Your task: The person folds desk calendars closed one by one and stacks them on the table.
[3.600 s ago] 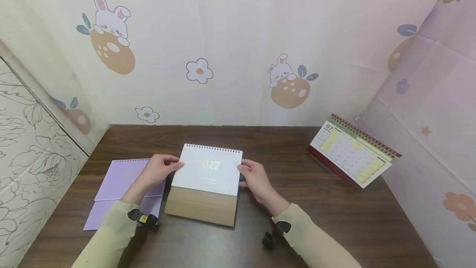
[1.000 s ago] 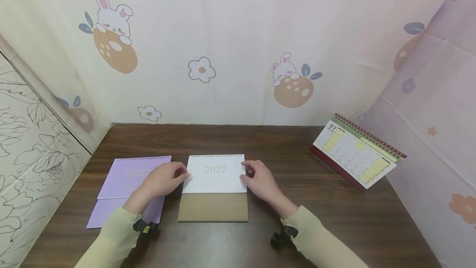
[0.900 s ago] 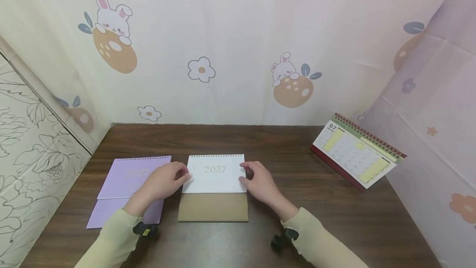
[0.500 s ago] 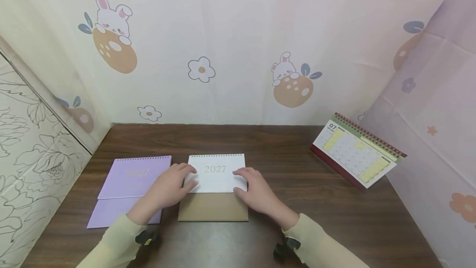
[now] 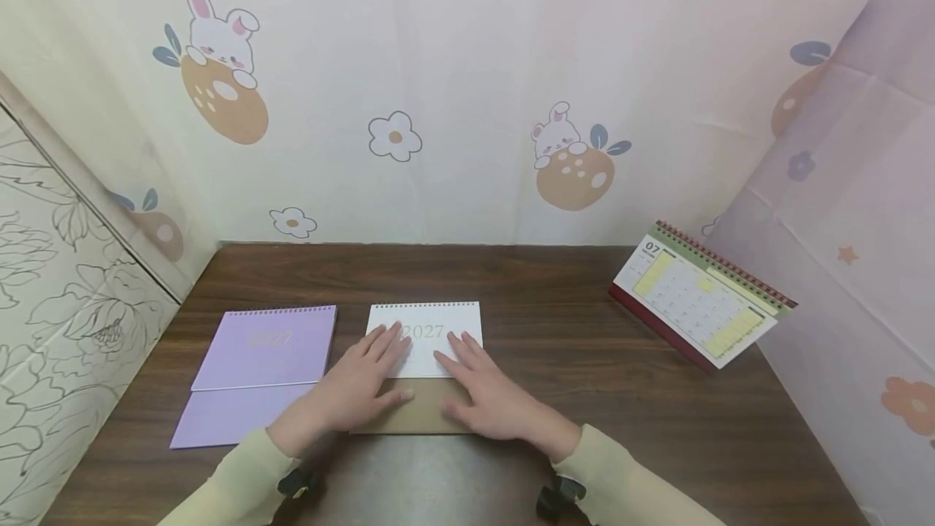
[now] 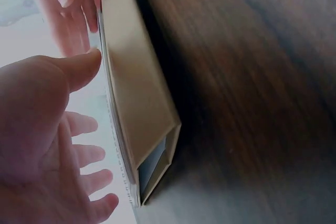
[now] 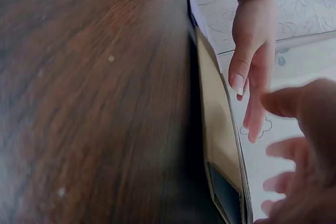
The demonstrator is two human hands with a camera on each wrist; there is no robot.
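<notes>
A white 2027 desk calendar (image 5: 425, 360) with a tan base (image 5: 427, 414) lies in the middle of the table in the head view, its spiral binding at the far edge. Over its left half my left hand (image 5: 365, 384) is spread, fingers pointing away. My right hand (image 5: 491, 398) is spread likewise over the right half. Both wrist views show the base (image 6: 139, 82) as a low, hollow wedge near the tabletop. There the fingers of the right hand (image 7: 310, 156) look slightly above the cover; contact is unclear. Neither hand grips anything.
A purple 2027 desk calendar (image 5: 263, 351) lies to the left, close to my left wrist. A desk calendar with a red base (image 5: 697, 299) stands angled at the far right. Behind the table (image 5: 555, 282) hangs a patterned curtain (image 5: 467, 185).
Earlier my hands held the white calendar by its sides, tilted. It now lies straight on the table. My fingers have let go and spread, and both hands have moved inward over it.
</notes>
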